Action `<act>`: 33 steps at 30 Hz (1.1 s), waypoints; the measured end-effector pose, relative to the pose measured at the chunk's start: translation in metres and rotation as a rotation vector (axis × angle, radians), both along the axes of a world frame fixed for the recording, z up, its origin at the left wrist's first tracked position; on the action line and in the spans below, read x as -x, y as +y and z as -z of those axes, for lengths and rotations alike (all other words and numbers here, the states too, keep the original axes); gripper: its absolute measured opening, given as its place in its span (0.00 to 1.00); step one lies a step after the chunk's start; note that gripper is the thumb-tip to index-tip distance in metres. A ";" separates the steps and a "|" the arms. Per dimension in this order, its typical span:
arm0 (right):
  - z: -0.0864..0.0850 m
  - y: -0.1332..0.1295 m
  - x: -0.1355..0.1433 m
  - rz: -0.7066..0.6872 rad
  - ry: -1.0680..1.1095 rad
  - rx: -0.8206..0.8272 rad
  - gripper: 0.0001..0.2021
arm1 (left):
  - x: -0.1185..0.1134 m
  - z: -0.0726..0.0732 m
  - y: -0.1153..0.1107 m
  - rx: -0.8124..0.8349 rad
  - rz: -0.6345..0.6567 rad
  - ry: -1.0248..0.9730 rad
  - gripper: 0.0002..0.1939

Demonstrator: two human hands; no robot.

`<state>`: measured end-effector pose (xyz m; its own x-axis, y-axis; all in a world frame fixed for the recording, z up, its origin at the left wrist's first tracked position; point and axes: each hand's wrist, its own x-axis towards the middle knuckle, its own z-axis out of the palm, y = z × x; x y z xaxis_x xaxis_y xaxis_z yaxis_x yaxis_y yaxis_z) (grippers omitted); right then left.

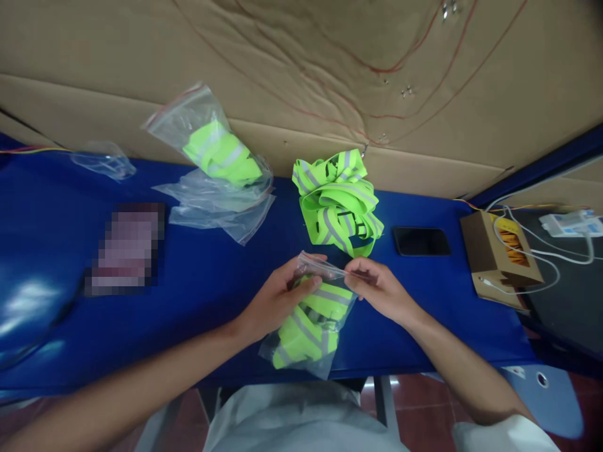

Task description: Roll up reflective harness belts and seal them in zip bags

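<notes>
A clear zip-lock bag [308,370] with a folded neon-yellow reflective strap [306,333] inside is held over the front of the blue table. My left hand [282,295] grips the bag's upper left, thumb on the front face. At the upper right corner, my right hand [379,289] pinches the zip edge between thumb and fingers. Just beyond the hands lies a loose heap of neon-yellow reflective straps [339,201] with black buckles. Farther left, a filled zip-lock bag [221,154] leans on the cardboard wall, above a pile of flat clear bags [217,204].
On the blue table [211,282], a black phone [421,241] lies right of the strap heap. A cardboard box [499,251] with white cables stands at the right. A blurred-out item [127,248] and another clear bag [106,162] are at the left. Cardboard [282,75] walls the back.
</notes>
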<state>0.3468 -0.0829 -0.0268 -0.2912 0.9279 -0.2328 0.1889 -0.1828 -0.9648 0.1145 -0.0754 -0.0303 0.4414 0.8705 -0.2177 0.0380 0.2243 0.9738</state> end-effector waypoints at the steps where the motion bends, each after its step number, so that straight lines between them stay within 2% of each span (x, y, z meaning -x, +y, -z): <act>1: 0.001 0.000 0.001 -0.013 0.008 0.009 0.14 | 0.000 0.000 0.000 0.004 0.016 0.001 0.23; 7: 0.002 -0.002 0.004 -0.025 0.007 0.001 0.14 | -0.002 0.000 -0.003 -0.004 0.038 0.024 0.26; 12: 0.001 -0.004 0.005 -0.032 0.010 -0.003 0.14 | -0.003 -0.002 -0.005 0.059 0.049 0.011 0.29; 20: 0.003 -0.006 0.009 -0.034 -0.005 0.003 0.12 | -0.003 0.003 -0.012 0.090 0.077 0.008 0.28; 24: 0.002 -0.006 0.009 -0.064 -0.044 0.018 0.11 | -0.005 0.003 -0.014 0.136 0.108 -0.001 0.30; 33: 0.003 -0.010 0.012 -0.108 -0.025 0.072 0.12 | -0.006 0.008 -0.018 0.122 0.206 -0.034 0.33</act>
<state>0.3349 -0.0924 -0.0300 -0.3821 0.8719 -0.3063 0.2355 -0.2287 -0.9446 0.1206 -0.0936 -0.0385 0.6158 0.7293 -0.2982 0.0631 0.3316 0.9413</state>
